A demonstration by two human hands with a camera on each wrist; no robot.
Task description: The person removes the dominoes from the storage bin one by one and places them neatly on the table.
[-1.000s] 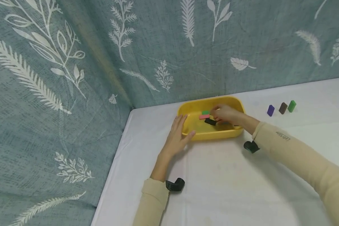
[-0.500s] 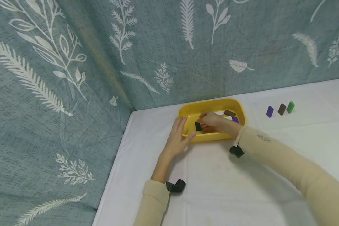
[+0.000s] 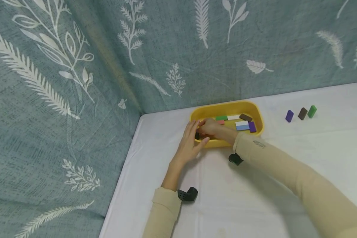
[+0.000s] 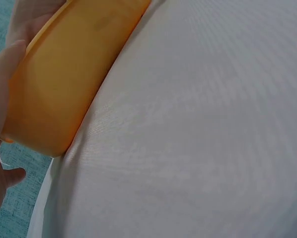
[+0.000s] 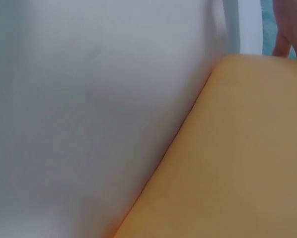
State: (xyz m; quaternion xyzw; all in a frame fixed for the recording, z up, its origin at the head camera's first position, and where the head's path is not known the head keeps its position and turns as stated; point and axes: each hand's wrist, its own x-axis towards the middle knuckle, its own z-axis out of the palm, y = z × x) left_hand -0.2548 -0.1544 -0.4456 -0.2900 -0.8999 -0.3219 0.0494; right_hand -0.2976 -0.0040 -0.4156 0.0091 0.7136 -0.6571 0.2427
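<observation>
A yellow tray (image 3: 215, 143) stands on the white cloth, its outer wall filling part of both wrist views. My left hand (image 3: 188, 145) rests at the tray's left end with fingers extended and thumb spread along the front rim. Inside that end, my right hand (image 3: 212, 128) pinches a small black block (image 3: 197, 136), partly hidden by the fingers of both hands. Behind my right hand lie a green block (image 3: 221, 118), a white block (image 3: 233, 117) and a partly covered pink block (image 3: 221, 122). A brown block (image 3: 245, 117), a blue block (image 3: 242, 127) and a purple block (image 3: 252, 127) lie farther right.
Right of the tray, a purple block (image 3: 289, 116), a brown block (image 3: 302, 113) and a green block (image 3: 312, 111) stand upright in a row on the cloth. A leaf-patterned curtain (image 3: 214, 76) hangs just behind the tray and along the left side.
My right hand has picked up the black block from the tray's middle and carried it left to the tray's left end. My left hand has stayed on the tray.
</observation>
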